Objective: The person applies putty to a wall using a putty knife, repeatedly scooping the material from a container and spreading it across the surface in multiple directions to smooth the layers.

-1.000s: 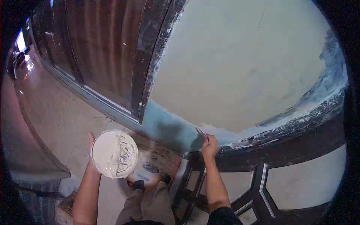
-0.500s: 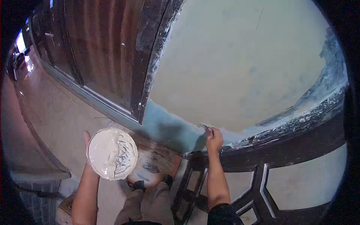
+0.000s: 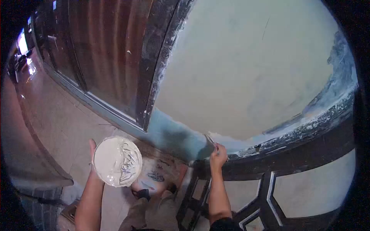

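Note:
A round tub of creamy white putty (image 3: 115,161) is held up at the lower left, its surface smooth on one side and ridged on the other. My left hand (image 3: 92,147) supports the tub from its left side and below; most of the fingers are hidden behind it. My right hand (image 3: 219,157) is closed around a putty knife (image 3: 210,139). Its thin blade lies at the lower edge of the cream-coated wall (image 3: 231,84), where the coating meets a bluish-green strip (image 3: 169,131).
Brown wooden doors (image 3: 108,57) with glass stand at the left. Dark panelled woodwork (image 3: 266,188) runs along the lower right. My feet are on the floor beside a smeared board (image 3: 158,169). A wooden stool-like object (image 3: 69,211) shows at the lower left.
The camera view has shifted slightly. In the view, my right hand and putty knife sit a little lower, with more of the blade showing. The tub is also slightly lower.

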A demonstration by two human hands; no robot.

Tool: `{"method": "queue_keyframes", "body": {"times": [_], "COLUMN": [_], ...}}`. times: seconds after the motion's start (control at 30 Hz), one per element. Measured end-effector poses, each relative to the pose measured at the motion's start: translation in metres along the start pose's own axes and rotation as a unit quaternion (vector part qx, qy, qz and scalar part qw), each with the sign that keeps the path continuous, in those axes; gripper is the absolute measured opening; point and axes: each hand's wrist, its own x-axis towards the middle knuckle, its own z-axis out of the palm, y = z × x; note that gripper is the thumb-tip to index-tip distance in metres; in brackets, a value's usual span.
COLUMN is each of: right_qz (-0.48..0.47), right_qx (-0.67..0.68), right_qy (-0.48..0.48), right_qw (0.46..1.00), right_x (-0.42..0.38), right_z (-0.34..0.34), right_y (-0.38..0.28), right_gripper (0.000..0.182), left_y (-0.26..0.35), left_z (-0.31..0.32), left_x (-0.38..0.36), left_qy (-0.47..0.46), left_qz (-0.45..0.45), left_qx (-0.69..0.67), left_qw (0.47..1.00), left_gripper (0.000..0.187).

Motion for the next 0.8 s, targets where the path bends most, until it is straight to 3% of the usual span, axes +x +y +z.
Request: {"method": "queue_keyframes", "body": {"times": [0.03, 0.07, 0.1, 0.13, 0.3, 0.37, 0.4, 0.47, 0.53, 0.57, 0.63, 0.67, 0.73, 0.8], "right_qz": [-0.005, -0.008, -0.009, -0.016, -0.085, -0.106, -0.123, -0.282, -0.400, -0.400, -0.486, -0.488, -0.471, -0.481], "right_qx": [0.006, -0.015, -0.039, -0.050, -0.041, 0.102, 0.097, 0.186, 0.185, 0.181, 0.134, 0.129, 0.090, 0.082], "right_qy": [0.000, -0.038, -0.075, -0.049, 0.009, -0.001, -0.034, -0.072, -0.146, -0.140, -0.200, -0.195, -0.272, -0.245], "right_qw": [1.000, 0.999, 0.996, 0.997, 0.996, 0.989, 0.987, 0.938, 0.886, 0.887, 0.840, 0.841, 0.834, 0.838], "right_x": [0.004, 0.004, 0.005, 0.023, 0.058, 0.060, 0.065, 0.080, 0.098, 0.102, 0.107, 0.106, 0.105, 0.106], "right_z": [0.009, 0.015, 0.017, 0.016, -0.033, -0.059, -0.084, -0.133, -0.163, -0.173, -0.190, -0.194, -0.198, -0.203], "right_y": [0.002, 0.005, 0.007, 0.005, -0.047, -0.085, -0.126, -0.211, -0.256, -0.269, -0.286, -0.293, -0.304, -0.312], "right_gripper": [0.011, 0.012, 0.014, 0.014, 0.013, 0.018, 0.017, 0.018, 0.018, 0.018, 0.022, 0.022, 0.027, 0.027], "left_y": [0.003, 0.002, -0.002, -0.006, -0.025, -0.026, -0.025, -0.030, -0.038, -0.041, -0.048, -0.048, -0.049, -0.054], "left_z": [0.005, 0.005, 0.002, 0.003, 0.050, 0.072, 0.078, 0.099, 0.127, 0.136, 0.154, 0.159, 0.167, 0.178], "left_x": [0.000, -0.002, -0.001, -0.002, -0.021, -0.036, -0.039, -0.043, -0.040, -0.040, -0.044, -0.044, -0.044, -0.047], "left_qy": [0.046, 0.044, -0.001, -0.045, -0.102, -0.137, -0.150, -0.217, -0.228, -0.237, -0.274, -0.282, -0.293, -0.312], "left_qz": [-0.020, -0.016, 0.002, 0.019, -0.002, -0.042, -0.045, -0.069, -0.076, -0.079, -0.086, -0.086, -0.086, -0.107], "left_qx": [-0.138, -0.137, 0.010, 0.157, 0.097, 0.010, 0.030, 0.055, 0.067, 0.072, 0.123, 0.117, 0.114, 0.101], "left_qw": [0.989, 0.989, 1.000, 0.986, 0.990, 0.990, 0.987, 0.972, 0.968, 0.966, 0.950, 0.948, 0.945, 0.939], "left_gripper": [0.117, 0.117, 0.117, 0.117, 0.115, 0.115, 0.115, 0.115, 0.115, 0.115, 0.115, 0.115, 0.115, 0.115]}}
